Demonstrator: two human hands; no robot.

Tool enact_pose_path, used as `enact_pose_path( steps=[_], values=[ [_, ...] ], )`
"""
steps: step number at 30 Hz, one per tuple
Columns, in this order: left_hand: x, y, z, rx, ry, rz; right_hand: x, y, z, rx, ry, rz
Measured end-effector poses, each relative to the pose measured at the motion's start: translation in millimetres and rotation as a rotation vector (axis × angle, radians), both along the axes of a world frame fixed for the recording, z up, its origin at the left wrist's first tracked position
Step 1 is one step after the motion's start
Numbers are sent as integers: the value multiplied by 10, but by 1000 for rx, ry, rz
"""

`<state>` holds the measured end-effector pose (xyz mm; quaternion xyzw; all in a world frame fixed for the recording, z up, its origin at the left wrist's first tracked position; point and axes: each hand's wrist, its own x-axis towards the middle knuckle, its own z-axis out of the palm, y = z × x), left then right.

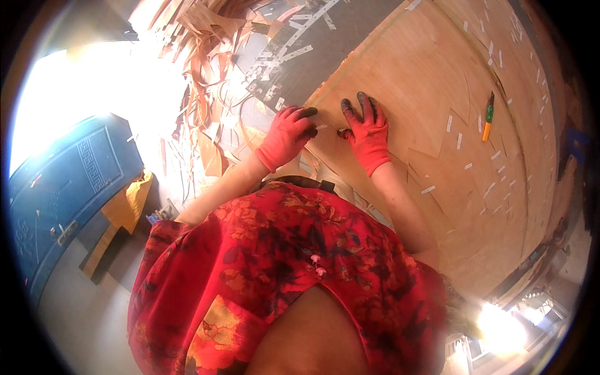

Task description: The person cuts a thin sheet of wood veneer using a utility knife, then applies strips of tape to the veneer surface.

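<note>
Both my hands wear red gloves with dark, worn fingertips. My left hand is at the near left edge of a large wooden veneer sheet, its fingers curled together. Right beside those fingertips shows a small white strip, like a piece of tape; whether the fingers grip it is hidden. To the right, my right hand lies on the veneer with fingers spread and nothing in them. Farther right on the sheet rests a utility knife with a green and yellow handle.
Short white tape pieces dot the veneer, which has seams and overlapping edges. A dark board with tape strips adjoins its far left side. Beyond my left hand, veneer offcuts pile up. A blue panel stands at the left.
</note>
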<state>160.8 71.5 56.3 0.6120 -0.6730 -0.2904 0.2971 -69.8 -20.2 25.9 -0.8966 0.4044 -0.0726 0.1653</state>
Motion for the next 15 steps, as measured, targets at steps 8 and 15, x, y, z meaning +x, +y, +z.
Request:
enact_pose_path(
  steps=[8, 15],
  values=[
    [-28, -538, 13, 737, 809, 433, -14, 11, 0, 37, 4, -16],
    [-156, -742, 15, 789, 672, 571, -35, 9, -24, 47, -5, -15]
  ],
)
